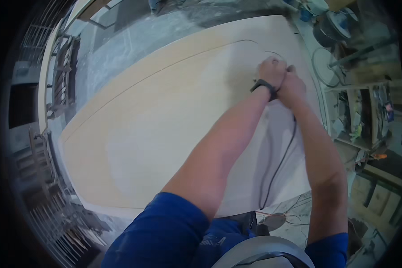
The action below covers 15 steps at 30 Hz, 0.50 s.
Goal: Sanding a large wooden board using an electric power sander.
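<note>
A large pale wooden sheet lies across the middle, and a thin dark line runs along it near its far edge. My left hand, with a dark band on the wrist, is closed near the sheet's far right end. Right beside it, touching, my right hand is closed too. Both seem to grip one corded tool, whose body my hands hide, so its kind does not show. From under my right hand a black cord trails over the sheet to its near edge. The dark line bends round just beyond my hands.
At the far right stand buckets. Along the right side is a wooden shelf unit filled with small items. An orange cable lies on the floor below the near edge. Metal racks stand at the left.
</note>
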{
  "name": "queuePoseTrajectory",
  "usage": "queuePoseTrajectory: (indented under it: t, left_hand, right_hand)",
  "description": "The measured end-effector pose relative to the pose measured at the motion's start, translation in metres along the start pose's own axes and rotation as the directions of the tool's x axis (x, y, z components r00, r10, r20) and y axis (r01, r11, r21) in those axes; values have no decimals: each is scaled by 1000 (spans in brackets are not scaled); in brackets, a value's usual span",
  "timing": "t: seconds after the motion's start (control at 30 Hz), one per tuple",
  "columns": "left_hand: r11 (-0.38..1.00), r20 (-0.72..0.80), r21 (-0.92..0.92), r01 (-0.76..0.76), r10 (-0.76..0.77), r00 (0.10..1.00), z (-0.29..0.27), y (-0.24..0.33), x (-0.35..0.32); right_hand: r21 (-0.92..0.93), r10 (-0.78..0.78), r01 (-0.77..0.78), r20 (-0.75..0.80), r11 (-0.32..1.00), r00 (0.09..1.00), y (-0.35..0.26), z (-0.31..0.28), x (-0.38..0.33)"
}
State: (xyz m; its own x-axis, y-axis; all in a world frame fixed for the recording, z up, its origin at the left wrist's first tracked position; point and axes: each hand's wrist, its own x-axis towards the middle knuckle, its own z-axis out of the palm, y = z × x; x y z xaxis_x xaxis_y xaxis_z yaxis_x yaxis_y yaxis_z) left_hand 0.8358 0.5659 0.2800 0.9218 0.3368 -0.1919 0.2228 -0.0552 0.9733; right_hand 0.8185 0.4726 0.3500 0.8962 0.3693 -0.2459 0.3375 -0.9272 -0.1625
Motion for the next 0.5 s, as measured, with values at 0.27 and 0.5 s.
queuePoseTrajectory:
  t: [0.27,0.5]
  left_hand:
    - [999,109,-21,47,-44,993,45,14,-15]
    - [998,61,-62,14,-10,998,-3,-43,-13]
  right_hand:
    - [-105,105,-117,-113,988,988,38,3,-16]
    - [-55,25,-30,-96,998,995,-12,35,-18]
